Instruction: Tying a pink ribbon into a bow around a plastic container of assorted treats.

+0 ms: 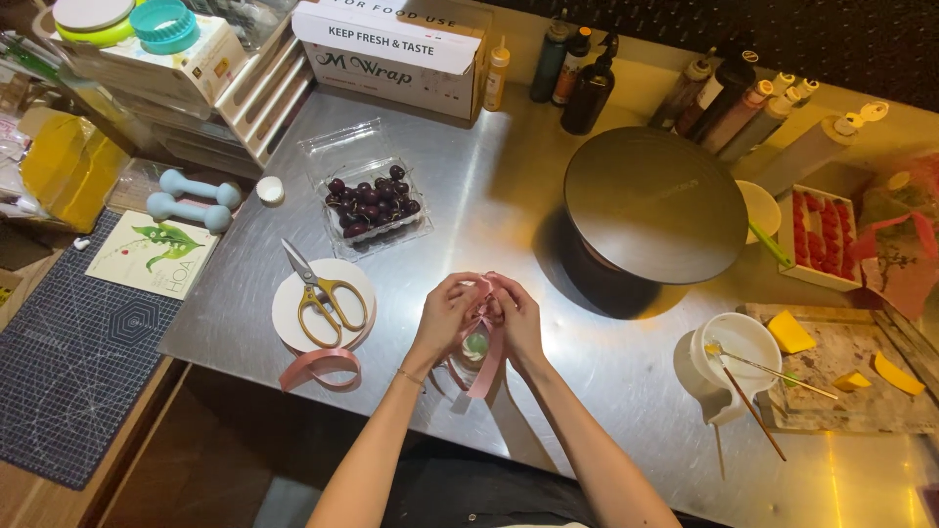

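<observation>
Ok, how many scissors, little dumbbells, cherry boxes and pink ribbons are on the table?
Scissors: 1
Dumbbells: 2
Cherry boxes: 1
Pink ribbons: 2, one held by the left hand and right hand, one loose by the scissors
Total: 6

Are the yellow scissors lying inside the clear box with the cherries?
No, the yellow scissors lie on a white round disc on the metal table, apart from the clear box of cherries.
</observation>
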